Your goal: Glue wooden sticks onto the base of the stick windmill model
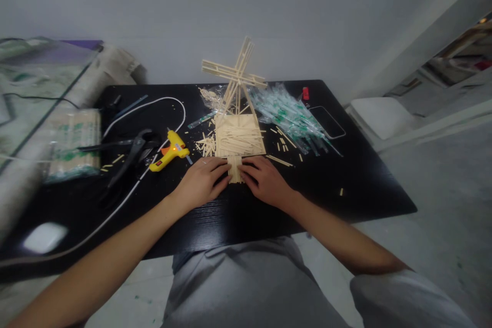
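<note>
My left hand (205, 178) and my right hand (266, 178) lie at the table's near middle, fingers curled against the two sides of a flat row of thin wooden sticks (235, 170). The sticks lie side by side, held between the fingertips of both hands. Just beyond stands a stick-built windmill model (239, 80) with crossed blades, on a square wooden base (223, 122). Loose long sticks (242, 140) cover part of that base. Short cut pieces (207, 145) are heaped beside it, near my left hand.
Left of my hands lie a yellow glue gun (175, 147), black-handled pliers (132, 156) and a white cable (183, 105). Plastic-wrapped sticks (288, 115) spread at the back right, near a red object (305, 93). A packed bundle of sticks (75, 138) is at the far left.
</note>
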A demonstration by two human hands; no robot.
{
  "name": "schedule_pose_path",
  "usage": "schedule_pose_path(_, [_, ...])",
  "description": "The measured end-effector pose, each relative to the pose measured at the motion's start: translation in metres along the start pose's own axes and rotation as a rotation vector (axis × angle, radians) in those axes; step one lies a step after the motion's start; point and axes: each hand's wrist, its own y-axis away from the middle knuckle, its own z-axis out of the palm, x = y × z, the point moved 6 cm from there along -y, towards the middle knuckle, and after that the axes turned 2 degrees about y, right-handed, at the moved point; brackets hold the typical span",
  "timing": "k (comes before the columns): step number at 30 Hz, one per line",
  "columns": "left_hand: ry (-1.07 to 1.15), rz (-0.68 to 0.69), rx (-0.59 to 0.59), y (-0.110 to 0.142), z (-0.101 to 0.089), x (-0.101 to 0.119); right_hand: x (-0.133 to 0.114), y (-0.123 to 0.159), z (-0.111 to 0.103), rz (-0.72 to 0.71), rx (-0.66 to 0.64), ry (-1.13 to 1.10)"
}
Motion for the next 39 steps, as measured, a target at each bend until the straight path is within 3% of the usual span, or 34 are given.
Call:
schedule_pose_path(19, [0.026,-0.003,-0.017,0.0,-0.001,0.001,0.002,-0.001,-0.001,0.008,0.02,0.001])
schedule_pose_path(22, [0.01,-0.007,-0.003,0.0,-0.001,-0.001,0.013,-0.003,-0.012,0.077,0.072,0.033])
schedule_pose_path(27, [0.036,-0.042,0.029,0.0,-0.004,-0.005,0.046,0.0,-0.045,0.309,0.177,0.201])
schedule_pose_path(31, [0.065,-0.052,0.045,0.0,-0.006,-0.006,0.066,0.01,-0.058,0.435,0.077,0.208])
schedule_pose_path(39, [0.043,-0.036,0.058,0.001,-0.007,-0.007,0.074,0.015,-0.053,0.53,-0.106,0.189])
